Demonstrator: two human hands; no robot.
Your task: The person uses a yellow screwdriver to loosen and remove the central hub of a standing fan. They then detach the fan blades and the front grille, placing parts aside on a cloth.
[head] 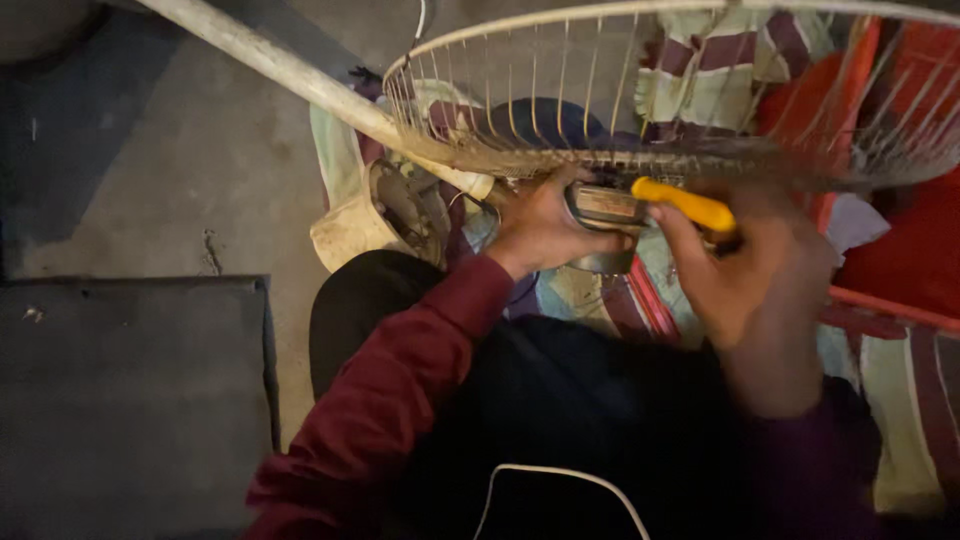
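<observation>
We see the left hand [545, 225], centre of frame, wrapped around the grey metal motor housing [603, 210] of a fan, fingers closed on it, maroon sleeve [400, 390] running down to lower left. Right hand [755, 275], right of centre and motion-blurred, is closed on a yellow-handled screwdriver [685, 203]; the handle sits just right of the housing, tip hidden behind it, so we can't tell what it touches. Directly above both hands, the pale wire fan guard [640, 90] spans the upper right of the frame, tilted, its lower rim just over the housing. A whitish pole [290, 75] runs diagonally from upper left down to the housing area. A dirty cream plastic fan part [385, 215] lies left of the left hand. Striped cloth [700, 70] and red fabric [900, 230] lie behind the guard at right. Grey concrete floor [150, 160] fills upper left; a dark flat mat [130, 400] sits lower left.
</observation>
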